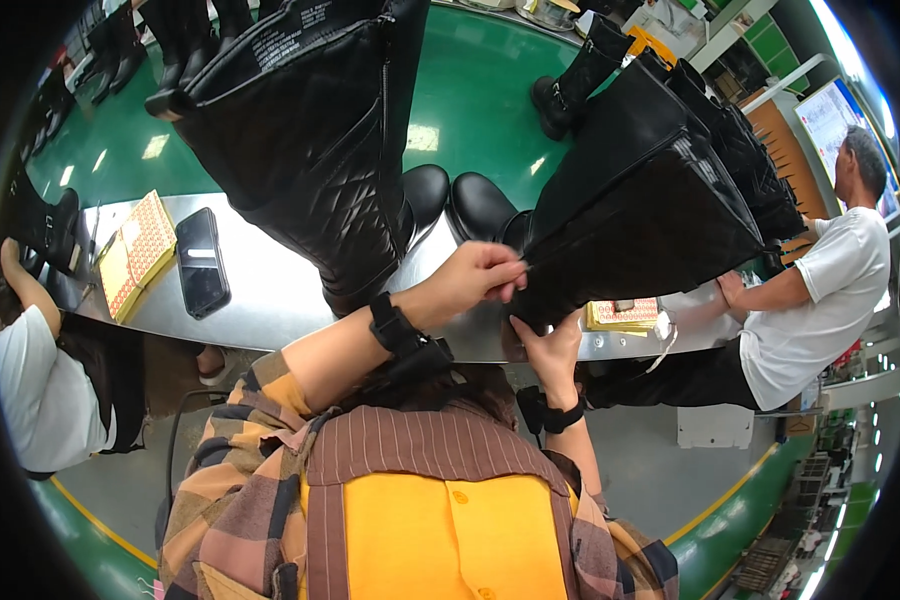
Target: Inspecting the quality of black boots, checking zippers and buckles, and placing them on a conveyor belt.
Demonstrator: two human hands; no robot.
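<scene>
The tall black boot stands over the steel worktop, shaft rising up and away from the worker, glossy toe pointing left. Its leather is shiny and smooth. Left hand fingers are pinched on the shaft's near edge; right hand fingers clasp it beneath.

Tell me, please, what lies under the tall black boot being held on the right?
Under the boot shows the metal table, with a yellow box near its lower edge. The right hand supports it; the left hand pinches its edge. Its sole is hidden.
</scene>
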